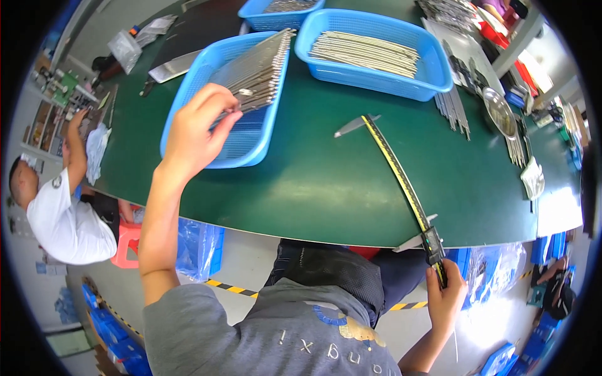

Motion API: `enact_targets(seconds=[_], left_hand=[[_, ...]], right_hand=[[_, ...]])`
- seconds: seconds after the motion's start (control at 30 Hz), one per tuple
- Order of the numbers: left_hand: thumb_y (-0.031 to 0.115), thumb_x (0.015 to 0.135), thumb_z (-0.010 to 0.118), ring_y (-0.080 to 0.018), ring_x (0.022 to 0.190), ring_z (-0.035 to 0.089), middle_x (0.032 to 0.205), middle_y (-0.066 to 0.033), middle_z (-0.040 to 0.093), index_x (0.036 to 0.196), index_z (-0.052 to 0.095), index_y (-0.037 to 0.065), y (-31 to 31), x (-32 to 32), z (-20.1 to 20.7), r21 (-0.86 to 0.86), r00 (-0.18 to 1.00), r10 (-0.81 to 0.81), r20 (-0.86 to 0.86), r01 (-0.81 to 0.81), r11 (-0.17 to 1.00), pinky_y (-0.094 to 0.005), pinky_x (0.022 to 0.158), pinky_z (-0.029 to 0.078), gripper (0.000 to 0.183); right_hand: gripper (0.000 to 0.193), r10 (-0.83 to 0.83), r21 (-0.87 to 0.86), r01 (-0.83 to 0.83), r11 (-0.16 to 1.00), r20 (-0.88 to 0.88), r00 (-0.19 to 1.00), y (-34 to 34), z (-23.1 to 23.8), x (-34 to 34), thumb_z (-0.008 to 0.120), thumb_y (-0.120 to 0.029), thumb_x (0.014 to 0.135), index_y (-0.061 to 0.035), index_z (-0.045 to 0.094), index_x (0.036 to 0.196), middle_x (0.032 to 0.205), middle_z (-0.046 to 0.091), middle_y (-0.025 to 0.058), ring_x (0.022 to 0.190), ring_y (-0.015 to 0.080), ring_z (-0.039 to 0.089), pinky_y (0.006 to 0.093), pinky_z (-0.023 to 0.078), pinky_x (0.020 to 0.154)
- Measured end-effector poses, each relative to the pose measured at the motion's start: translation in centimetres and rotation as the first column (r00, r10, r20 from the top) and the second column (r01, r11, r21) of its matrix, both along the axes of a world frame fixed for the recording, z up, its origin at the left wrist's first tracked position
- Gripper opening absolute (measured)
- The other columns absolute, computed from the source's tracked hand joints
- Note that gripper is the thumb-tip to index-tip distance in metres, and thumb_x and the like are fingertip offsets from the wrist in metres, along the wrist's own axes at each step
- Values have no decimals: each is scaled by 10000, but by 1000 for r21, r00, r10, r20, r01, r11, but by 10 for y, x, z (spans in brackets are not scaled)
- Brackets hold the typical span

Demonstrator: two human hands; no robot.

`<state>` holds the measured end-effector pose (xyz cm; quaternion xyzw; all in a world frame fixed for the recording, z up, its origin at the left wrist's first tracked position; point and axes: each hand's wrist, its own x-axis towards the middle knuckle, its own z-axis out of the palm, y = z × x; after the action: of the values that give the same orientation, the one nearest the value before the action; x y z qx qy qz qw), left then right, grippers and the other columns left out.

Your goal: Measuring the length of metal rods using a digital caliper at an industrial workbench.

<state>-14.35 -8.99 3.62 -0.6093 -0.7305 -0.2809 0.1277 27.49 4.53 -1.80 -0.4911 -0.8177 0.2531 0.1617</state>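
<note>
My right hand (446,294) grips the lower end of a long digital caliper (401,175) with a black and yellow scale. The caliper slants up and to the left across the table, its far end lying over the green top and its display box near the front edge. My left hand (197,128) is raised over the near part of a blue basket (251,158), thumb and fingers pinched together. What they hold, if anything, is too small to make out. Beside those fingers, thin metal rods (266,72) lie stacked in that basket.
A second blue basket (439,88) holds a layer of metal rods (367,53); a third blue basket (251,14) stands behind. To the right are loose rods (453,113) and a metal bowl (500,113). A person in a white shirt (69,216) sits at the left.
</note>
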Motion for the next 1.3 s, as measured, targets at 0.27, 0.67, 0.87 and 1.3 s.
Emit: enact_targets(seconds=[0.27,0.67,0.87,1.3], left_hand=[[80,701,675,-193,806,619,861,-47,596,865,627,67,69,114,-25,71,772,-538,-340,591,803,-345,779,551,171],[140,668,616,-145,724,526,825,-4,523,798,602,78,98,118,-92,146,724,-568,-393,658,738,-316,738,527,145],[125,746,632,-179,846,607,902,-26,604,887,618,79,90,116,-89,-6,704,-611,-362,654,757,-371,811,546,150],[73,701,636,-216,821,626,870,-66,607,895,685,57,94,110,-80,-5,705,-673,-222,690,724,-363,802,556,201]], right_hand=[[261,37,104,-37,994,0,999,-4,0,-5,701,-147,787,0,599,977,778,600,137,567,260,554,322,437,530],[257,22,115,-21,993,-6,1000,-9,0,-7,714,-140,780,13,603,953,754,597,124,545,219,555,294,427,498],[259,33,113,-30,993,-22,999,-10,0,-6,721,-138,777,13,604,953,751,598,119,543,201,557,285,425,491],[237,-29,53,30,998,-21,999,-15,7,-8,715,-125,769,-7,606,943,742,599,104,545,205,566,281,440,502]])
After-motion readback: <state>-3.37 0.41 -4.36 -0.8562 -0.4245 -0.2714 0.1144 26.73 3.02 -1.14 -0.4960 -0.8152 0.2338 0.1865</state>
